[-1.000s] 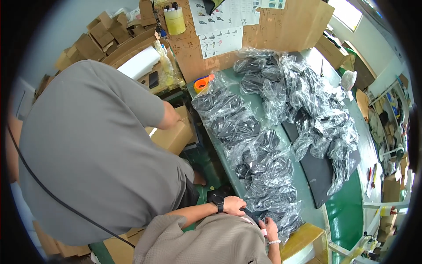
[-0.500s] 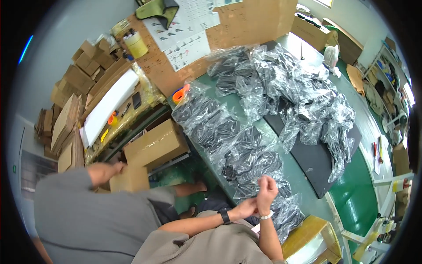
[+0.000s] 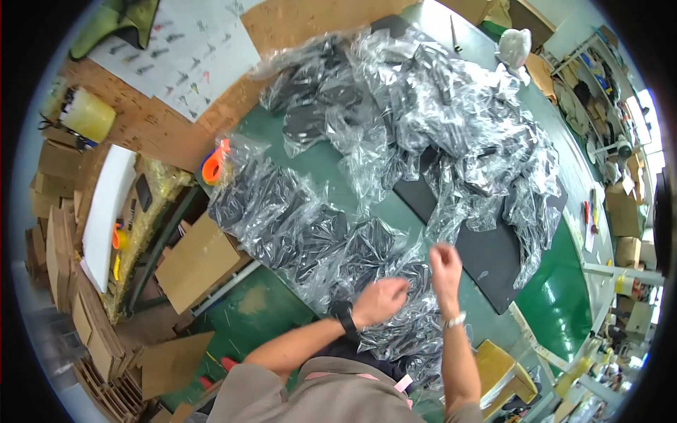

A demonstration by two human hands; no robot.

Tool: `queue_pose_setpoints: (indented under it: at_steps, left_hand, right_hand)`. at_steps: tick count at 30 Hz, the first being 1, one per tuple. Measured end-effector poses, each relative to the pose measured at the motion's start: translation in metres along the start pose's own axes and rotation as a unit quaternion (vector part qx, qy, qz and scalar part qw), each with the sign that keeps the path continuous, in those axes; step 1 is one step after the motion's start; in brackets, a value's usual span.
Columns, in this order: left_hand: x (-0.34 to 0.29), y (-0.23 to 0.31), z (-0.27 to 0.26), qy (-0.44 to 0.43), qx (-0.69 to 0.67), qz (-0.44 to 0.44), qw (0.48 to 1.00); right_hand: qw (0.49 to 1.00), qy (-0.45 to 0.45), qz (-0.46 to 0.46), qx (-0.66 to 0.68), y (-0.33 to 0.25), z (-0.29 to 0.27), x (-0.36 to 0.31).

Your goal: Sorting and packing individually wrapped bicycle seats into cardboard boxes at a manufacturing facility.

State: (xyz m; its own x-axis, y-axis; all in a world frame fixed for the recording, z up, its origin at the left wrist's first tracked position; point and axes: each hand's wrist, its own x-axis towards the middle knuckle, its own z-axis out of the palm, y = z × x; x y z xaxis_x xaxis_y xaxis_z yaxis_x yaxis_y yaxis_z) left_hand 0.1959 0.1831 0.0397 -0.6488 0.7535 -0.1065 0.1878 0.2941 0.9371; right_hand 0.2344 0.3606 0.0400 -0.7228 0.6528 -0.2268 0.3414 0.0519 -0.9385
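In front of me, a row of clear plastic bags with dark items inside runs along the near side of the green table. My left hand, with a black band at its wrist, is above the near end of this row, its fingers curled in. My right hand, wearing a pale bracelet, is raised beside it with fingers bent together. The two hands are apart. Whether anything small is between the fingers of either hand I cannot make out. A larger heap of similar bags lies farther back, partly on a black board.
An orange tape roll sits at the row's far left end. Cardboard cartons stand left below the table edge. A side bench holds a white sheet and a phone. Near my right arm is a yellow-taped box.
My hands, close together before, have parted; the left is now farther left. The view has shifted, and the person in grey on the left is no longer in sight.
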Motion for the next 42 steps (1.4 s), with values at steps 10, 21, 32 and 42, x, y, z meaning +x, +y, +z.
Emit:
queue_pose_setpoints:
  at_steps: [10,21,32,42]
  left_hand:
    - [0.053,-0.052,-0.081,0.104,-0.072,-0.130,0.983]
    - [0.086,-0.056,-0.038,0.172,-0.151,-0.102,0.968]
    - [0.177,-0.077,-0.007,0.141,0.145,-0.165,0.965]
    - [0.201,-0.085,0.016,0.097,0.303,-0.218,0.923]
  right_hand:
    - [0.986,0.033,-0.048,-0.157,0.009,0.107,0.290]
    - [0.984,-0.040,0.130,0.112,0.009,0.038,0.124]
    - [0.848,0.031,0.354,0.393,0.059,-0.019,0.001]
    - [0.837,-0.040,0.345,0.423,0.071,-0.013,0.021]
